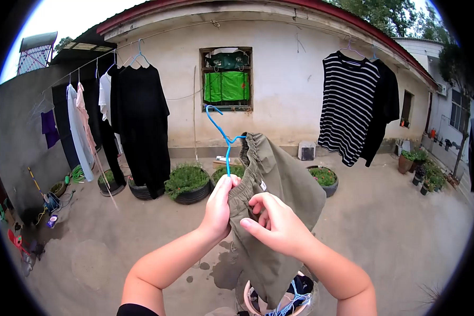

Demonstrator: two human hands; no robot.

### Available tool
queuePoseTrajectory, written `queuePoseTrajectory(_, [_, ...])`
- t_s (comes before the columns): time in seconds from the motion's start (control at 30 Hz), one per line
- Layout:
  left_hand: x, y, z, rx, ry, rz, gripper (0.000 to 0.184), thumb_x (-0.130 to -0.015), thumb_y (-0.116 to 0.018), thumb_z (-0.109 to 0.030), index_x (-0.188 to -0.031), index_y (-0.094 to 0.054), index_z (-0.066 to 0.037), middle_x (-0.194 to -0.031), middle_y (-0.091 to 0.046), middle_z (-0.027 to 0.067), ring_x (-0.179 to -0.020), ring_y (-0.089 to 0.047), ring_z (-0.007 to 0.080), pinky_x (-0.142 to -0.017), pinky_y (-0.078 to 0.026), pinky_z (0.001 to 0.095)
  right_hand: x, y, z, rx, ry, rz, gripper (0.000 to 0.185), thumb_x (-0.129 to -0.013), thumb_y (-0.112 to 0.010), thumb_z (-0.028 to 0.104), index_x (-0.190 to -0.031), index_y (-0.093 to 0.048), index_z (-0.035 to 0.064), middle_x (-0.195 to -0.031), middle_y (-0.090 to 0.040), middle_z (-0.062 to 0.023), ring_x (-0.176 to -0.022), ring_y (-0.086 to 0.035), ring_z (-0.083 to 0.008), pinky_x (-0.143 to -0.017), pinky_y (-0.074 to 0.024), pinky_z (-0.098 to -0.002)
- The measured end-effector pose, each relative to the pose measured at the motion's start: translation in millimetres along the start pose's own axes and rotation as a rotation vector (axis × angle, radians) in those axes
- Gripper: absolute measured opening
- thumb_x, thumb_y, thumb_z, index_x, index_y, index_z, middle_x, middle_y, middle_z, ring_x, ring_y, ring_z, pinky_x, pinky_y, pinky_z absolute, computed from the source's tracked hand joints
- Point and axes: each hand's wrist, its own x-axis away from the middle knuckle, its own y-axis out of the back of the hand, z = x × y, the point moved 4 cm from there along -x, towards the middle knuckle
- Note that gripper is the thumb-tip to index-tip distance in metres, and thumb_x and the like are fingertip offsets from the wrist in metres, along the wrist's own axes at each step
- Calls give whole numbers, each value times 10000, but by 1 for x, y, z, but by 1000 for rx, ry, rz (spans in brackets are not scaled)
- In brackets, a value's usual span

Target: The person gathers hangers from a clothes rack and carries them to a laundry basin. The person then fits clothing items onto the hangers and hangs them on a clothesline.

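Note:
Olive-green elastic-waist pants [287, 181] hang in front of me, with a small white label inside the gathered waistband. A blue clothes hanger [228, 141] stands with its hook up, one arm reaching inside the waistband. My left hand [219, 208] is closed around the lower part of the hanger and the near edge of the waistband. Against the front of the fabric, just below the label, lies my right hand [279, 221]; its fingers are loosely curled and the thumb is held apart. Below the pants, a basin [249, 297] holds dark clothes and light blue hangers [295, 301].
A clothesline [181, 30] crosses the yard, carrying a black garment [138, 113] on the left and a striped shirt [348, 102] on the right. Tire planters [191, 196] line the wall. Wet patches [227, 269] mark the concrete ground.

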Motion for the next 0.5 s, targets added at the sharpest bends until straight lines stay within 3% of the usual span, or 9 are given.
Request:
queuePoseTrajectory(0.1, [-19,-18,-6,-40,-85,-21,150,-994,-422,-213,-960,-498,-89,-948,-495,-1,-896,-499,96,-823,-415,264,-19,5,0,78,58,-88,478,-804,-679,358,-1011,-487,-28,-899,-548,-139,-702,-539,-192,-692,-472,-318])
queuePoseTrajectory(0.2, [-42,-22,-12,-60,-32,96,119,-972,-482,-210,-980,-508,-94,-938,-519,-18,-875,-516,81,-787,-420,256,-42,23,0,-3,-72,-58,408,-773,-656,299,-954,-502,-33,-772,-589,-132,-677,-563,-214,-661,-481,-336])
queuePoseTrajectory(0.3, [-72,-11,-10,-130,0,137,115,-962,-503,-228,-998,-504,-119,-901,-521,-24,-850,-515,82,-767,-414,271,-73,33,-2,279,-88,-43,381,-709,-650,282,-897,-524,-25,-732,-603,-150,-659,-594,-236,-629,-486,-341])
queuePoseTrajectory(0.5, [-151,25,-35,-332,33,201,143,-943,-533,-265,-972,-533,-125,-888,-551,-24,-831,-533,87,-773,-421,281,-160,19,-14,527,15,-90,277,-813,-553,184,-946,-530,-58,-820,-634,-235,-797,-635,-373,-700,-499,-426])
